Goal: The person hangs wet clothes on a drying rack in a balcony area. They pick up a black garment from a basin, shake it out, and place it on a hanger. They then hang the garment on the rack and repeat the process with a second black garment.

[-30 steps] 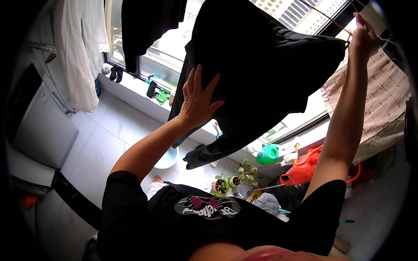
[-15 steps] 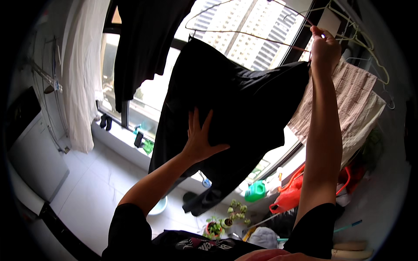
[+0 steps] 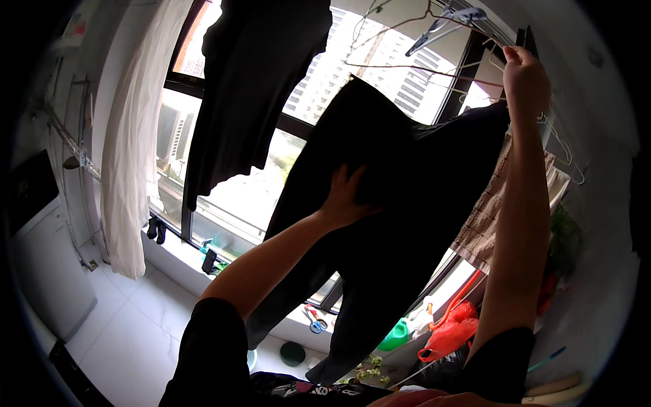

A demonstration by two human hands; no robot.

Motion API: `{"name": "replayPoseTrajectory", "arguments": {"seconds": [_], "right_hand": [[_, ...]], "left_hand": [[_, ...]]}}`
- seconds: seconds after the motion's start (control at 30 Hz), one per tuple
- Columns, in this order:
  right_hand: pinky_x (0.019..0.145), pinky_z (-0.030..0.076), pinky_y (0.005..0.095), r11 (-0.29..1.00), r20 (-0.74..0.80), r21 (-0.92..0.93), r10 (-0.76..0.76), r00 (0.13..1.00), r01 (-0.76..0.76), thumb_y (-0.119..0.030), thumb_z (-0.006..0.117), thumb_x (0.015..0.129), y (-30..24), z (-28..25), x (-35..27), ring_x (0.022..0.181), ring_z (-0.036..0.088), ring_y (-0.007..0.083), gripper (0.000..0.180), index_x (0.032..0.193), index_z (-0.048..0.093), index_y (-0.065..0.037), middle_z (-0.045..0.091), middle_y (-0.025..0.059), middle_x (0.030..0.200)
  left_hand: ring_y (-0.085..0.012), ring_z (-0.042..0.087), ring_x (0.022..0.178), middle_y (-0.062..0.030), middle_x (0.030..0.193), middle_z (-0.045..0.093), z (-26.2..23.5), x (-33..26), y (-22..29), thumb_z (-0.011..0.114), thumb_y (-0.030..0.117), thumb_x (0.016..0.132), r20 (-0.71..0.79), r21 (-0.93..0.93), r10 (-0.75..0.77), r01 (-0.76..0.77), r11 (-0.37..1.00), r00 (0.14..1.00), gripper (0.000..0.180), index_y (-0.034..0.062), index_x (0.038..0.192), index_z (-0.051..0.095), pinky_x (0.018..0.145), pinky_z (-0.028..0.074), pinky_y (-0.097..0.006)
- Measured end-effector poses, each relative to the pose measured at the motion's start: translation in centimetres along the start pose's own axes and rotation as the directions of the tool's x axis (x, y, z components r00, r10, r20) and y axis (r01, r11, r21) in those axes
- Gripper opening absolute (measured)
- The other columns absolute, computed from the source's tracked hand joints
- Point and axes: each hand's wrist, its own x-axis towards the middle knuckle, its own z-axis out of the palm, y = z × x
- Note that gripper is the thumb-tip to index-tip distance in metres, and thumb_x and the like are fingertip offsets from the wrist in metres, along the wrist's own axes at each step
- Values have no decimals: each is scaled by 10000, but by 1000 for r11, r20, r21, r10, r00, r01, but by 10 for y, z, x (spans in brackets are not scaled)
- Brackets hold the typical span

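A pair of black trousers (image 3: 413, 176) hangs at a slant from a thin wire hanger (image 3: 441, 70) in front of the window. My right hand (image 3: 527, 85) is raised at the upper right, closed around the hanger's right end beside the waistband corner. Against the front of the trousers, around the upper part, lies my left hand (image 3: 344, 202), its fingers spread and gripping nothing. Both trouser legs drop toward the floor, with a gap between them. The waistband's left corner meets the hanger's left end.
Another black garment (image 3: 254, 95) hangs to the left, beside a white curtain (image 3: 139, 136). A brown towel (image 3: 485, 220) and several hangers are at the right. Below stand a green jug (image 3: 395, 335), a red watering can (image 3: 451, 337) and a potted plant (image 3: 369, 370). Scissors (image 3: 315, 324) lie near the sill.
The view has shifted. The trousers hang straighter, their legs now spread apart. My right hand still grips the hanger; my left hand stays spread on the cloth, farther right in the picture.
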Motion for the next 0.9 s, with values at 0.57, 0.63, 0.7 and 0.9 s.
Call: {"name": "replayPoseTrajectory", "arguments": {"seconds": [0.57,0.63,0.7,0.9], "right_hand": [[562,472,390,745,-161,-524,-563,811,413,-206,647,707,-118,-36,30,642,606,285,119,698,618,-91,606,104,675],[568,476,387,698,-99,-587,-566,819,411,-207,653,699,-120,-27,44,645,608,281,117,691,616,-97,610,102,688],[586,483,393,724,-60,-568,-511,858,392,-208,641,706,-113,-13,55,671,614,290,112,707,621,-98,616,111,711],[692,506,387,768,130,-584,-233,964,264,-264,539,793,-93,16,90,836,623,331,228,878,626,-71,634,155,890]], "left_hand": [[-426,49,1328,-261,1437,14,2,90,-10,667,421,712,80,-148,29,-17,989,996,933,32,1388,155,1059,187,-484],[-420,59,1329,-236,1446,21,-9,97,0,647,401,737,100,-235,-14,37,971,995,904,14,1386,150,1061,191,-477],[-416,66,1330,-222,1451,30,-18,108,-2,627,382,758,93,-253,-27,50,966,995,880,-13,1379,145,1064,191,-467],[-383,99,1329,-233,1434,94,-30,130,-7,610,280,779,-31,-268,89,-94,959,996,764,-65,1333,213,1082,163,-419]]}}
